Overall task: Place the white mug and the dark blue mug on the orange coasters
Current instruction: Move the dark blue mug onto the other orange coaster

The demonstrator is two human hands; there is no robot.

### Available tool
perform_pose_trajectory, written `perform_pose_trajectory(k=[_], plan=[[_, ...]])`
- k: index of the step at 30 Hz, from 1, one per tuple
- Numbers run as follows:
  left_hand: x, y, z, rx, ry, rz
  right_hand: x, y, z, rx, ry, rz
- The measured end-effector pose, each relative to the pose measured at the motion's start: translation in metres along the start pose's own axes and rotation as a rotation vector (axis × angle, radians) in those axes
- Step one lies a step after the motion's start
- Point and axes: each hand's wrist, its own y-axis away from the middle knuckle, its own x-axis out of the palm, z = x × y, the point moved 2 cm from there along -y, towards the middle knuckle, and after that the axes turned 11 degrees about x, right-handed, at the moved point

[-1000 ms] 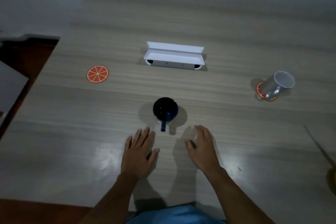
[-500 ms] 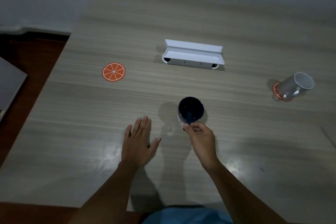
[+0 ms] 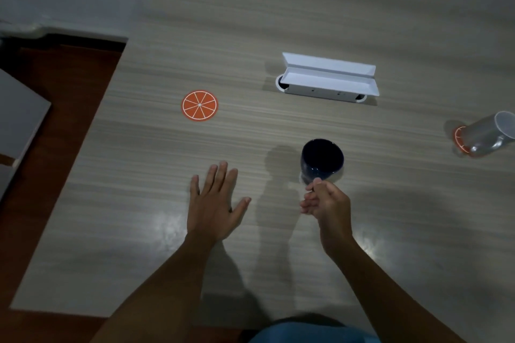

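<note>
Nearest to us, our left hand (image 3: pixel 214 203) lies flat on the table (image 3: pixel 278 8) with its fingers spread wide, holding nothing. Just to its right, our right hand (image 3: pixel 326 205) is curled shut around the handle of the dark blue mug (image 3: pixel 322 160). The handle is hidden under our fingers, so we cannot see how well we have it.

The mug looks hard and smooth, the kind that can chip or break if it bumps down. It is likely a bit heavy for one handle pinch, so we think a firm hold on the handle is best, with the mug kept upright. It looks lifted a little, going by its shadow off to the left, but the dim light makes that hard to tell.

A bit farther, to the left, sits the empty orange coaster (image 3: pixel 199 105). We think the blue mug belongs there.

Far to the right, the white mug (image 3: pixel 486 133) is on the second coaster (image 3: pixel 459 140), at the picture's edge. Farthest back is a white holder (image 3: pixel 328 76).
</note>
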Motion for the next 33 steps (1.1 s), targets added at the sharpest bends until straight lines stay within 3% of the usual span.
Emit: perform_pose_trajectory(k=[19, 33], plan=[[-0.003, -0.005, 0.004, -0.026, 0.018, 0.078, 0.141, -0.053, 0.069, -0.014, 0.146, 0.403], [-0.001, -0.004, 0.006, -0.032, 0.064, 0.063, 0.225, -0.076, 0.084, 0.079, 0.135, 0.497]])
